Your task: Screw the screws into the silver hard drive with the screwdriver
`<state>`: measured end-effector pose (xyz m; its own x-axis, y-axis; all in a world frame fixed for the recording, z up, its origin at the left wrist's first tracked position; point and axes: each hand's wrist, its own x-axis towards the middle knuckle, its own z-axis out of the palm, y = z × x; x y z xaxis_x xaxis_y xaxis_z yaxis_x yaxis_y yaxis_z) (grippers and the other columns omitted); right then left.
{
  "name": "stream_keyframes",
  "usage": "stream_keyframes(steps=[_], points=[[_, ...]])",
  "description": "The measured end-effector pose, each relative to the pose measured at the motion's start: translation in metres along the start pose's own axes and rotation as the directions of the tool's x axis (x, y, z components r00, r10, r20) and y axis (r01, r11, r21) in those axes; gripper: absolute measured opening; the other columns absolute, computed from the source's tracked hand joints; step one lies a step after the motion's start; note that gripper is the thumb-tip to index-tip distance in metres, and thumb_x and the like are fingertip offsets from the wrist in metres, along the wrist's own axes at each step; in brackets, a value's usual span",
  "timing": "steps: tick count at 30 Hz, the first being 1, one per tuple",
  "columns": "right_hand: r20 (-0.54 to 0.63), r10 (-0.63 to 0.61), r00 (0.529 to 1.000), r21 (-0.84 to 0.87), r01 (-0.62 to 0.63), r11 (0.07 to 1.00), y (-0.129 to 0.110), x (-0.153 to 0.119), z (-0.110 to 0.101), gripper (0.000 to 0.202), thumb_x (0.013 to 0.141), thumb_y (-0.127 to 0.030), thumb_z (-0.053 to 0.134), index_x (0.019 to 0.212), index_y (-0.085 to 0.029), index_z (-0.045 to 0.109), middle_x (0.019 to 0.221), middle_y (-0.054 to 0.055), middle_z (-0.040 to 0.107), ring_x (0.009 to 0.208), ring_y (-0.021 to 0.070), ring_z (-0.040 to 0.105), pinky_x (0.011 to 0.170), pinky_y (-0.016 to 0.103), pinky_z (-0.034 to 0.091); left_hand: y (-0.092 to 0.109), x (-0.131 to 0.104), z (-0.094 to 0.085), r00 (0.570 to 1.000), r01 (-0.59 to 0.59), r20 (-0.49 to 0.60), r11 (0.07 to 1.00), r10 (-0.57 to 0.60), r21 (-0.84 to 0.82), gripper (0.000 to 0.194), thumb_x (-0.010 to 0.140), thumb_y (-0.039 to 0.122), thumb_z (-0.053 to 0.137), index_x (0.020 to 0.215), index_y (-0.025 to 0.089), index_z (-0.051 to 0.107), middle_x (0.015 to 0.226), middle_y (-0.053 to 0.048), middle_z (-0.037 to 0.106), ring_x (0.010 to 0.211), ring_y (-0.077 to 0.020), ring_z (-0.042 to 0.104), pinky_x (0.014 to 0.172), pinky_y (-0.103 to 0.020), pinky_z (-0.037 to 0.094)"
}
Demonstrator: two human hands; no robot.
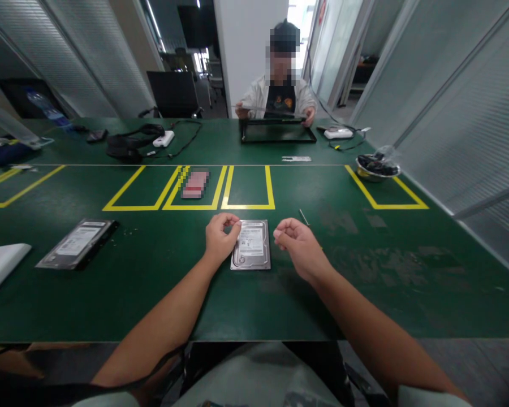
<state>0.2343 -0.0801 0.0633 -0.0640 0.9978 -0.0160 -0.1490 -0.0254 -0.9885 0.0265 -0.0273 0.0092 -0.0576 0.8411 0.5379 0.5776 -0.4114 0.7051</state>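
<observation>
At the frame's centre, our left hand, fingers curled, is at the hard drive's edge; its grip we cannot tell. Our right hand is loosely pinched beside it. A careless nudge could skid the drive.

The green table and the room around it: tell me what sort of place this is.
Probably an office room used as a small electronics workshop. The green table has yellow tape outlines, hard drives lie on it, and a black office chair stands behind.
</observation>
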Motion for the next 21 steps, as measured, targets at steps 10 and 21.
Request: stream_keyframes(steps=[10,21], points=[[-0.007,0.046,0.999,0.190,-0.044,0.981,0.026,0.000,0.013,0.031,0.068,-0.033,0.079,0.080,-0.019,0.054,0.063,-0.007,0.056,0.057,0.0075,0.045,0.056,0.022,0.032,0.031,-0.005,-0.006,0.859,-0.484,0.150,0.872,0.489,-0.070,0.011,0.078,0.030,0.078,0.087,0.025,0.076,0.083,0.000,0.076,0.082,-0.0189,0.060,0.080,-0.036,0.045],[0.042,0.083,0.996,0.279,-0.091,0.956,0.031,-0.002,0.012,0.034,0.066,-0.032,0.084,0.076,-0.019,0.054,0.062,-0.006,0.061,0.055,0.0072,0.050,0.056,0.021,0.036,0.039,-0.009,-0.004,0.851,-0.488,0.151,0.864,0.502,-0.122,0.005,0.082,0.026,0.074,0.087,0.025,0.076,0.080,0.002,0.076,0.080,-0.0174,0.059,0.078,-0.036,0.046]])
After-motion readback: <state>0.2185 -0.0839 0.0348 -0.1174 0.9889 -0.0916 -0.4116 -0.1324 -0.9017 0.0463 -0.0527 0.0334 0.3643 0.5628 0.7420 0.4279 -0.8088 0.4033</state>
